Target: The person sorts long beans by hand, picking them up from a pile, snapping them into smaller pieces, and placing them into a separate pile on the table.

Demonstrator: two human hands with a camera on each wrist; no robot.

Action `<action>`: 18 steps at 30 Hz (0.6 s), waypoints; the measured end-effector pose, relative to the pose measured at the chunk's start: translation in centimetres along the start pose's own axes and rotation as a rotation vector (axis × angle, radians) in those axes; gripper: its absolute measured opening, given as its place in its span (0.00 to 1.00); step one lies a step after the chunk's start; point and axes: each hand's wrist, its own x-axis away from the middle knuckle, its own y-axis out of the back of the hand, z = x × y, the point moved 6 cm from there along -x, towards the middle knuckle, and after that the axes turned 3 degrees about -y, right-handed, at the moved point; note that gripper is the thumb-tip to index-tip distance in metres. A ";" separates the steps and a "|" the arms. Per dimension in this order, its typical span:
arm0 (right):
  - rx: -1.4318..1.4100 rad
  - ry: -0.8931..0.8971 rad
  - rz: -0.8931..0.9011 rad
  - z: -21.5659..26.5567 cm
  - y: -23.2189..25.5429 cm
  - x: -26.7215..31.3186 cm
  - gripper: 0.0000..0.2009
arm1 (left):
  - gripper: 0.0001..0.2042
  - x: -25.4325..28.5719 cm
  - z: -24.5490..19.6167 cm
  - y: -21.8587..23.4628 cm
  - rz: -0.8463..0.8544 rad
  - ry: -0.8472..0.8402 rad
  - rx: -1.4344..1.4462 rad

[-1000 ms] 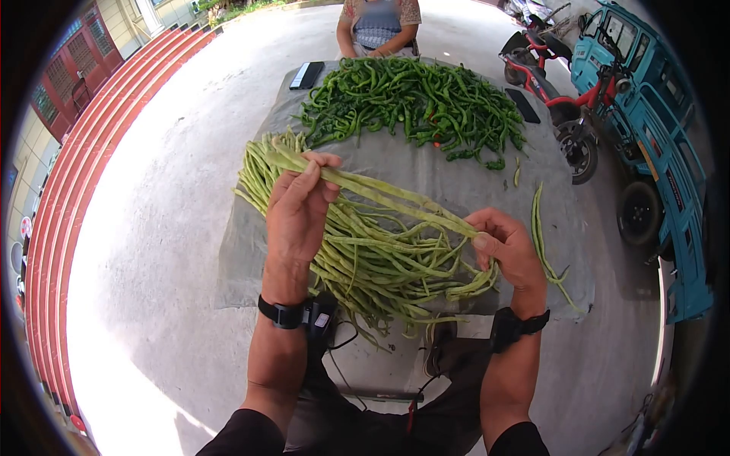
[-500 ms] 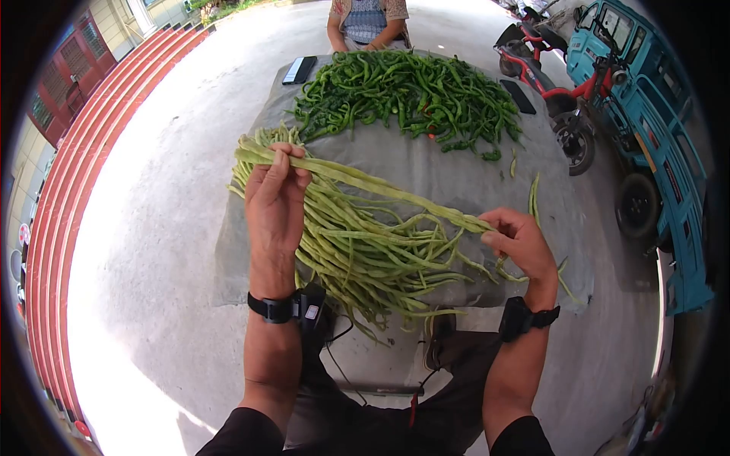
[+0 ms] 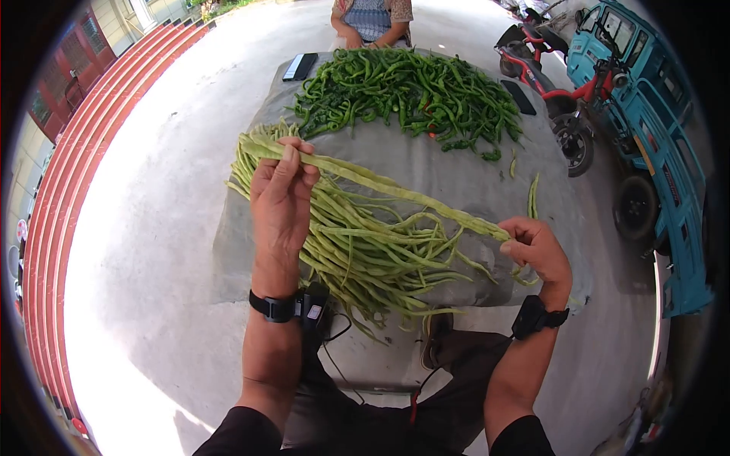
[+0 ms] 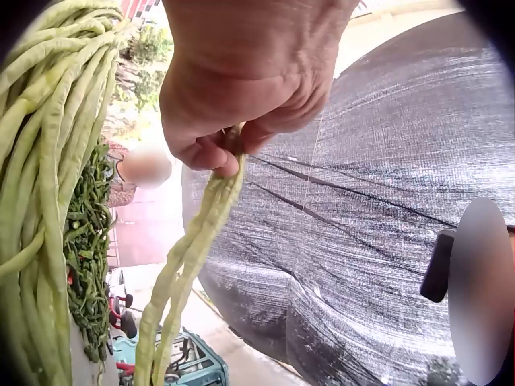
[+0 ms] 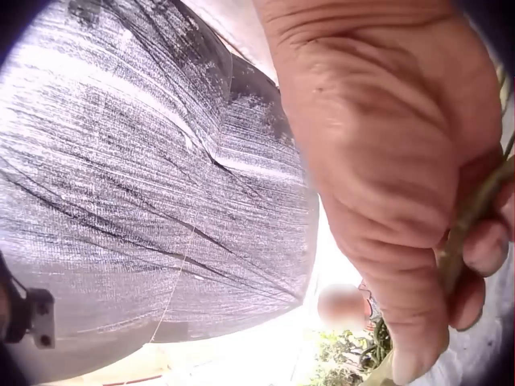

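The left hand curls its fingers round one end of a small bunch of long beans, and the left wrist view alone shows the pinch: thumb and forefinger close on the stems, and about three pods hang down from them. The right hand grips the other end; only the right wrist view shows a pod pressed between its curled fingers and palm. The head view alone shows the whole span: the bunch is stretched taut from far left to near right, lifted above the pile of long beans that lies on the near half of the grey cloth. How many pods the pile holds cannot be told. One heap of green peppers covers the far half. Two flat dark devices lie at the far corners, one left, one right. One person sits beyond the far edge. One red scooter and one blue truck stand at the right.
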 end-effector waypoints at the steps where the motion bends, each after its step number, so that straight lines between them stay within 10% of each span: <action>1: -0.047 0.045 -0.018 0.2 0.4 0.4 0.15 | 0.10 -0.2 0.1 0.6 -0.024 0.005 0.018; 11: -0.002 -0.002 -0.111 -2.4 3.1 1.7 0.11 | 0.10 -0.3 1.4 2.6 -0.075 0.108 -0.046; 18: 0.209 -0.148 -0.091 -5.9 5.5 2.7 0.09 | 0.09 1.7 3.0 -2.2 0.191 0.170 -0.118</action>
